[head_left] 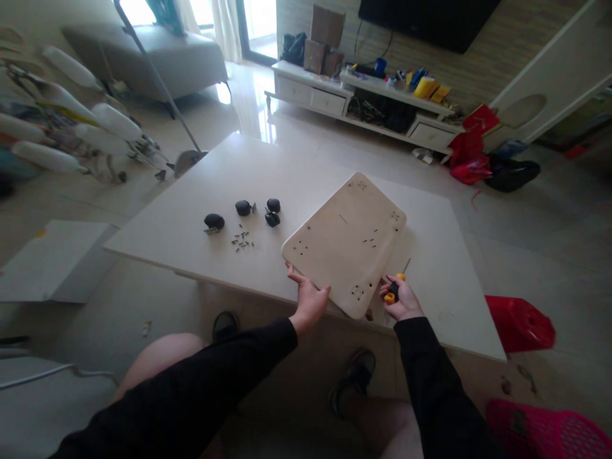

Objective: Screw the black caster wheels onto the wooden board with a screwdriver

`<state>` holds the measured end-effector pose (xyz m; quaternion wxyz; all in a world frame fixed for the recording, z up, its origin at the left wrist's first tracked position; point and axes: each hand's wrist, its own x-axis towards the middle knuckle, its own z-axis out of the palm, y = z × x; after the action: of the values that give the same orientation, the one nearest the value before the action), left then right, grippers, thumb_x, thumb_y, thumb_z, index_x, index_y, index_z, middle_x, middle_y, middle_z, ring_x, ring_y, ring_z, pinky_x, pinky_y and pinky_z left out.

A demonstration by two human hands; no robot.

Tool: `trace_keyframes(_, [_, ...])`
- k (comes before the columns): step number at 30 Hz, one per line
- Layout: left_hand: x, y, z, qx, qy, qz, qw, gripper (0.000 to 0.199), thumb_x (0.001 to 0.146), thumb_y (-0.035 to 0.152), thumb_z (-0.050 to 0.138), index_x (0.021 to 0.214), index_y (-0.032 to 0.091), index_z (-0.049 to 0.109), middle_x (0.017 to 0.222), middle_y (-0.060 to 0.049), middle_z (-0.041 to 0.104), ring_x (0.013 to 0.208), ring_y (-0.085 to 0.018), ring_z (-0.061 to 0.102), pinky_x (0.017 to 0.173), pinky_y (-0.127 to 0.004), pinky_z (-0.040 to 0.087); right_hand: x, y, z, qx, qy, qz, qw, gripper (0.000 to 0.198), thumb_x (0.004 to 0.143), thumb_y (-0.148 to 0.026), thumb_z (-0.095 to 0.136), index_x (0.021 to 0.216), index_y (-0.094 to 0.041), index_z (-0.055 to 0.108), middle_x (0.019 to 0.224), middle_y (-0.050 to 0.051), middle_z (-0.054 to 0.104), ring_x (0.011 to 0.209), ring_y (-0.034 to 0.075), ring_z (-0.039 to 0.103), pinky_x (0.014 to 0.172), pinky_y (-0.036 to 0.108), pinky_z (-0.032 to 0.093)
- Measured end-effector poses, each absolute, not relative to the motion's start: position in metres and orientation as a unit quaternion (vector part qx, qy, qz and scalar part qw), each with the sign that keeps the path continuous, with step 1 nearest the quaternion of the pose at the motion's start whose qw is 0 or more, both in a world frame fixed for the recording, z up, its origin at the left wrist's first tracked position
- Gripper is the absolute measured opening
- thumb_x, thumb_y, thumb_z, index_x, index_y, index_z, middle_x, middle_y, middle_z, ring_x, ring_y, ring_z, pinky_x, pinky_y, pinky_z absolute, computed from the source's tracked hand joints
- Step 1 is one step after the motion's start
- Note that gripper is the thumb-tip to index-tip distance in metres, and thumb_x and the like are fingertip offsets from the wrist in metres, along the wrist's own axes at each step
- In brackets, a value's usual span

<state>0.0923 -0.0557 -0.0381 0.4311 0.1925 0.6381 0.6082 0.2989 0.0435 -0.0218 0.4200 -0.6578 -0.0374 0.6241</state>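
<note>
Head view: left hand [310, 305] part spread, thumb and index finger apart, holding the near-left edge of the beige board [335, 239]; remaining fingers hidden. Right hand [404, 299] curled around the yellow-and-black handle of a screwdriver [394, 290], shaft pointing away from the person, just beside the board's right edge; can't tell if fingers touch the board. Board lies right of centre on the white surface [176, 220], near corner at the front edge, hole clusters at its corners. Small dark marks mid-board, too small to identify. Left of board: four black casters [243, 208], two of them close together; loose screws [241, 241] scattered nearer the person. Red stool [520, 324] beside the surface's right end.
</note>
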Motion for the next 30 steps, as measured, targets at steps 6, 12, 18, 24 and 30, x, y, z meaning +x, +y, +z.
trace_keyframes(6, [0.117, -0.052, -0.036, 0.189, 0.635, 0.611, 0.434, 0.127, 0.07, -0.004, 0.079, 0.163, 0.015, -0.006, 0.178, -0.029, 0.001, 0.167, -0.027, 0.024, 0.137, -0.038, 0.021, 0.317, 0.045, -0.024, -0.66, -0.02, 0.61, 0.438, 0.016, 0.102, -0.029, 0.067, 0.101, -0.014, 0.064, 0.08, -0.006, 0.058, 0.057, 0.002, 0.047, 0.047, 0.013, 0.041])
trace_keyframes(12, [0.135, -0.048, -0.035, 0.217, 0.638, 0.587, 0.45, 0.129, 0.072, -0.003, 0.078, 0.163, 0.014, -0.011, 0.179, -0.028, -0.01, 0.168, -0.029, 0.02, 0.138, -0.041, 0.019, 0.336, 0.047, -0.019, -0.677, -0.016, 0.591, 0.438, 0.019, 0.103, -0.033, 0.066, 0.106, -0.014, 0.065, 0.085, -0.004, 0.062, 0.06, 0.003, 0.051, 0.05, 0.014, 0.044])
trace_keyframes(18, [0.107, -0.041, -0.04, 0.239, 0.599, 0.598, 0.476, 0.133, 0.07, -0.006, 0.077, 0.165, 0.017, -0.013, 0.173, -0.029, 0.028, 0.155, -0.029, 0.047, 0.131, -0.041, 0.038, 0.326, 0.038, -0.029, -0.715, -0.045, 0.549, 0.43, 0.025, 0.102, -0.037, 0.067, 0.113, -0.015, 0.066, 0.093, -0.001, 0.066, 0.068, 0.006, 0.058, 0.057, 0.018, 0.051])
trace_keyframes(24, [0.032, -0.031, -0.046, 0.232, 0.618, 0.561, 0.5, 0.13, 0.074, 0.0, 0.08, 0.169, 0.028, -0.004, 0.131, -0.017, 0.067, 0.094, -0.022, 0.076, 0.098, -0.046, 0.064, 0.291, 0.02, -0.034, -0.72, -0.071, 0.561, 0.403, 0.021, 0.102, -0.035, 0.068, 0.107, -0.015, 0.066, 0.087, -0.003, 0.064, 0.063, 0.005, 0.054, 0.053, 0.016, 0.047])
trace_keyframes(30, [0.018, -0.046, -0.051, 0.228, 0.646, 0.507, 0.523, 0.12, 0.076, 0.007, 0.084, 0.169, 0.028, 0.011, 0.128, -0.018, 0.066, 0.082, -0.018, 0.076, 0.09, -0.044, 0.066, 0.252, 0.008, -0.035, -0.706, -0.075, 0.57, 0.414, 0.013, 0.095, -0.018, 0.067, 0.088, -0.018, 0.057, 0.071, -0.009, 0.059, 0.049, 0.002, 0.048, 0.043, 0.012, 0.04])
